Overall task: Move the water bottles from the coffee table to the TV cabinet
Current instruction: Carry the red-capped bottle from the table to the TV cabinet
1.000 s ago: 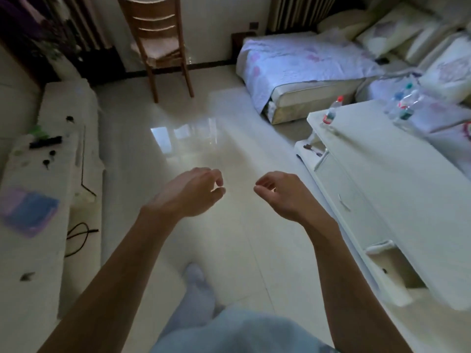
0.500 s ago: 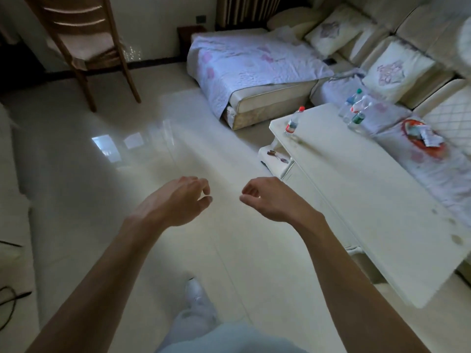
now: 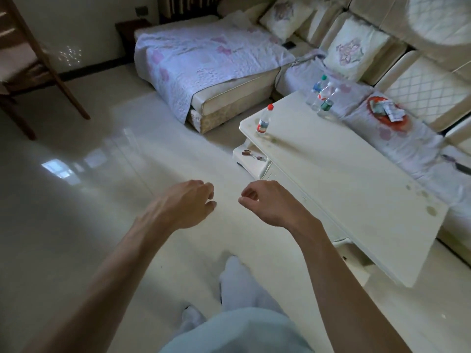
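Over the floor (image 3: 102,200), in front of the desk (image 3: 344,189): left hand (image 3: 184,203) and right hand (image 3: 271,202) side by side, apart, backs up. Fingers (image 3: 207,191) loosely curled on both, holding nothing, touching nothing. On the desk, far end: red-cap bottle (image 3: 264,122) upright near the left corner, alone. Bottle trio (image 3: 323,96) bunched at the far right corner, upright, close together; can't tell whether touching. All four well apart from both hands. Lower shelf (image 3: 244,162) of the desk: a few small items, too small to tell. Behind the desk: sofa (image 3: 420,85) with cushions, red plate (image 3: 372,104) on its seat. Quilt (image 3: 204,54) over the chaise left of it. Wooden chair (image 3: 38,59) far left. Socked foot (image 3: 235,273) bottom centre.
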A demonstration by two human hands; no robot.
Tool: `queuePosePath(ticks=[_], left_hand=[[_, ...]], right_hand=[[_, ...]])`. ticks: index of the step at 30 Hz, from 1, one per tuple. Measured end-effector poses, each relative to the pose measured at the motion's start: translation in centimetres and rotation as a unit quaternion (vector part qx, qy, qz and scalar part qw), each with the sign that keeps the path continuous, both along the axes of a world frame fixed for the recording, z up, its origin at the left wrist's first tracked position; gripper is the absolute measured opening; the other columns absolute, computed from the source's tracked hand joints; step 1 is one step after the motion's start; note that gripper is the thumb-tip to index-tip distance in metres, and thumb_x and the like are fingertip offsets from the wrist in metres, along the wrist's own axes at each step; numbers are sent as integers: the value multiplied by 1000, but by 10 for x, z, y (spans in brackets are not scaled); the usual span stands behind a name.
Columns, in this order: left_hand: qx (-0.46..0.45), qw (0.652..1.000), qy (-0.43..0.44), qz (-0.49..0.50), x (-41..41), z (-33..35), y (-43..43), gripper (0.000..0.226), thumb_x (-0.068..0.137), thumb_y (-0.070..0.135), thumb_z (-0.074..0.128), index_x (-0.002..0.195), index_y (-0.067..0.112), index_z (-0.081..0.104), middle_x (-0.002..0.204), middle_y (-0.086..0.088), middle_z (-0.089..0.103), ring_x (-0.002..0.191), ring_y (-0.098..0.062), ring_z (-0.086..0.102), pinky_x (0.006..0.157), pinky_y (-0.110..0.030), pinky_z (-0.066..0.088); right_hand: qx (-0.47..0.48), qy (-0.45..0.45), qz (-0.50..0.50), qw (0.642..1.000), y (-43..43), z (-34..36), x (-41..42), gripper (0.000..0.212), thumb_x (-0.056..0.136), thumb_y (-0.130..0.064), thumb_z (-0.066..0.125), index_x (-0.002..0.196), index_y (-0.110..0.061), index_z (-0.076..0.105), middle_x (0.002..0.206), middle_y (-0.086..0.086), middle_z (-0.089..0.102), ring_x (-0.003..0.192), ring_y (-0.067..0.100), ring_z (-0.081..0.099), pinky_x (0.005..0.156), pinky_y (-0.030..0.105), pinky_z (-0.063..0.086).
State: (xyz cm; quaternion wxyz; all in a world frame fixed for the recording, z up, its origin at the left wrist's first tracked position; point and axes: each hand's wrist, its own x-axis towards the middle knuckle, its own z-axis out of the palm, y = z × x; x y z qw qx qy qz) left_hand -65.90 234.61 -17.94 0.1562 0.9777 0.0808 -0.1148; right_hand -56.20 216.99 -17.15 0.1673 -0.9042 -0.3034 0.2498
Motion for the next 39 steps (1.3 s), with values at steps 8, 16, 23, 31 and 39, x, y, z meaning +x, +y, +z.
queuePosePath(ticks=[8, 16, 23, 31, 39], left_hand=[[30, 999, 22, -14, 116, -5, 32, 32, 98, 36, 46, 120, 17, 59, 119, -4, 64, 107, -25, 61, 85, -32, 49], [75, 996, 13, -41, 272, 9, 38, 34, 98, 37, 44, 115, 12, 58, 108, -6, 65, 99, -27, 64, 79, -37, 52], [61, 994, 71, -47, 353, -9, 61, 33, 97, 38, 44, 114, 13, 59, 110, -5, 65, 101, -26, 63, 82, -37, 53], [43, 994, 60, -86, 451, -32, 111, 32, 96, 37, 46, 111, 12, 60, 109, -8, 65, 101, -30, 63, 84, -41, 53], [28, 981, 51, -187, 566, -46, 183, 34, 97, 36, 43, 117, 12, 59, 112, -6, 65, 103, -29, 64, 85, -41, 54]], right_hand=[[0, 23, -12, 1000, 26, -20, 120, 30, 91, -39, 56, 107, -18, 69, 108, -4, 69, 100, 14, 62, 89, 37, 52], [18, 8, -6, 1000, 56, -16, 269, 23, 89, -42, 52, 77, -25, 63, 87, -2, 65, 92, 18, 61, 74, 37, 52], [4, 36, -27, 999, 61, -27, 355, 20, 89, -39, 52, 80, -24, 61, 84, -8, 62, 81, 17, 58, 61, 30, 41], [-32, 46, -46, 997, 105, -48, 428, 35, 86, -33, 51, 62, -9, 48, 61, 9, 46, 66, 33, 53, 54, 34, 31], [-32, 58, -132, 989, 168, -42, 503, 39, 86, -44, 43, 58, -16, 39, 63, 1, 45, 61, 22, 40, 53, 32, 29]])
